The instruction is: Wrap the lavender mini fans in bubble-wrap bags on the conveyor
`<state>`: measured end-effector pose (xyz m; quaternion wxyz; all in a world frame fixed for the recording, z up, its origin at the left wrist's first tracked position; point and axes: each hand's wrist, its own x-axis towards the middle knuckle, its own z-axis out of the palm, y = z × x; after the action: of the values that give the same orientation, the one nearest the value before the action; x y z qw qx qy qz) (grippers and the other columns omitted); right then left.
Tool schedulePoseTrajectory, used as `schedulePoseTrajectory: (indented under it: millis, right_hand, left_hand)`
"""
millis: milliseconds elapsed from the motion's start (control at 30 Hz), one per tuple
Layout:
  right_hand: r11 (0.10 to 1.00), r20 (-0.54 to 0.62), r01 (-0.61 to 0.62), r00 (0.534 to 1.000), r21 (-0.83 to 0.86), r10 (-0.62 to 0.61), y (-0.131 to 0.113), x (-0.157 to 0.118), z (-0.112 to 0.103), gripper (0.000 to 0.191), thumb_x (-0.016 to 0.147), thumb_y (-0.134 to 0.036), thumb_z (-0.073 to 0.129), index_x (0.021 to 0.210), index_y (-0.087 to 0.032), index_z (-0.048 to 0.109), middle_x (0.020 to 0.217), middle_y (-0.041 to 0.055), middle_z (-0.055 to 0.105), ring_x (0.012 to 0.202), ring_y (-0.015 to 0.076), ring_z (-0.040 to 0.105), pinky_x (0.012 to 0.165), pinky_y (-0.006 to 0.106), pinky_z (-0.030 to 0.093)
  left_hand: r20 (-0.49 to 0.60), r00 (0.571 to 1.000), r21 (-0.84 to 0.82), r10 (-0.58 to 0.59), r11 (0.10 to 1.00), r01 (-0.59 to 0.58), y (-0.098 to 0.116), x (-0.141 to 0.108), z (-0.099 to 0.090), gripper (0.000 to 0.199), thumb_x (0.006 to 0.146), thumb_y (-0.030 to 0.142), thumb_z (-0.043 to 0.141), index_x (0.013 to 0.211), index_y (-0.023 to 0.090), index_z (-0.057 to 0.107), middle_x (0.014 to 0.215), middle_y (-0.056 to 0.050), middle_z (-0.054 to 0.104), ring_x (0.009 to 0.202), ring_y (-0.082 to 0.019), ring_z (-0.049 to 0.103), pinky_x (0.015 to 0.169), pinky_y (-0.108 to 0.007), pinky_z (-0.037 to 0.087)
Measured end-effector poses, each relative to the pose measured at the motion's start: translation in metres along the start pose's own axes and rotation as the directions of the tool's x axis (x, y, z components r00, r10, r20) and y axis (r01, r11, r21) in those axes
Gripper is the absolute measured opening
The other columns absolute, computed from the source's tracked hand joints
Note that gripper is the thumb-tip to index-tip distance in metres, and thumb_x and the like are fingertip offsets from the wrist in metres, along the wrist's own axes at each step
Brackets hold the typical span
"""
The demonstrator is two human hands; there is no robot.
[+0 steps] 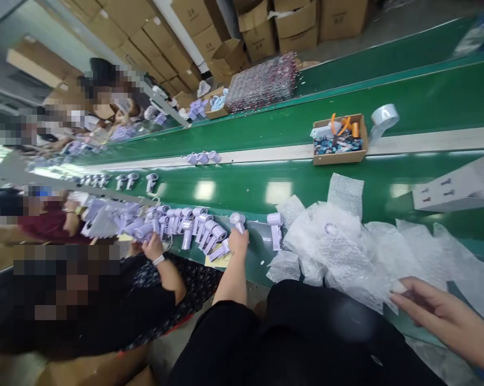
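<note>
My left hand [239, 242] is closed around the handle of a lilac, hair-dryer-shaped handheld fan [237, 219], its round head pointing up. Just right of it, another lilac fan [275, 230] lies by itself at the bench edge. A tight row of similar fans [202, 226] lies to the left of my hand. On the right, my right hand [435, 305] pinches the edge of a clear bubble-wrap bag [371, 284] between thumb and fingers. More bubble-wrap bags [326, 230] spread in a loose heap between my hands.
A green conveyor belt [242, 185] runs across, carrying several fans at left. Beyond stand a small carton [341, 155] with orange-handled pliers and a tape roll [386, 115]. A white metal bracket [459, 185] juts in at right. A co-worker [161, 268] sits close on my left.
</note>
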<state>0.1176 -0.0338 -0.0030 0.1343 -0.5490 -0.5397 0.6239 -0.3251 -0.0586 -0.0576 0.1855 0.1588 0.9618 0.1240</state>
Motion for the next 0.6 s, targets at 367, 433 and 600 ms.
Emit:
schedulePoseTrajectory:
  millis: [367, 433, 600]
  right_hand:
    - [0.643, -0.102, 0.059, 0.994, 0.764, 0.031, 0.007, 0.000, 0.013, 0.040, 0.075, -0.056, 0.061, 0.101, -0.026, 0.056, 0.099, 0.0053, 0.063, 0.083, 0.0181, 0.061, 0.070, 0.032, 0.051]
    - [0.565, -0.239, 0.137, 0.965, 0.814, 0.111, 0.017, 0.001, -0.003, 0.045, 0.072, -0.060, 0.061, 0.099, -0.024, 0.058, 0.103, 0.0091, 0.064, 0.092, 0.0243, 0.062, 0.074, 0.038, 0.052]
    - [0.447, -0.415, 0.276, 0.874, 0.851, 0.251, 0.042, -0.011, -0.053, 0.034, 0.074, -0.047, 0.066, 0.099, -0.025, 0.062, 0.095, 0.0055, 0.066, 0.079, 0.0215, 0.063, 0.066, 0.036, 0.055]
  left_hand:
    - [0.530, 0.346, -0.723, 0.774, 0.626, -0.293, 0.104, -0.227, 0.066, 0.036, 0.067, 0.039, 0.072, 0.096, 0.019, 0.063, 0.078, -0.004, 0.067, 0.063, -0.014, 0.057, 0.059, -0.023, 0.044]
    - [0.548, 0.043, -0.736, 0.835, 0.506, -0.449, 0.133, -0.262, 0.083, 0.032, 0.074, 0.041, 0.066, 0.098, 0.020, 0.065, 0.080, -0.003, 0.067, 0.067, -0.014, 0.058, 0.062, -0.023, 0.045]
    - [0.371, -0.165, -0.536, 0.914, 0.065, -0.842, 0.237, -0.277, 0.140, 0.031, 0.091, 0.024, 0.038, 0.108, 0.019, 0.064, 0.101, -0.007, 0.065, 0.095, -0.018, 0.058, 0.087, -0.030, 0.045]
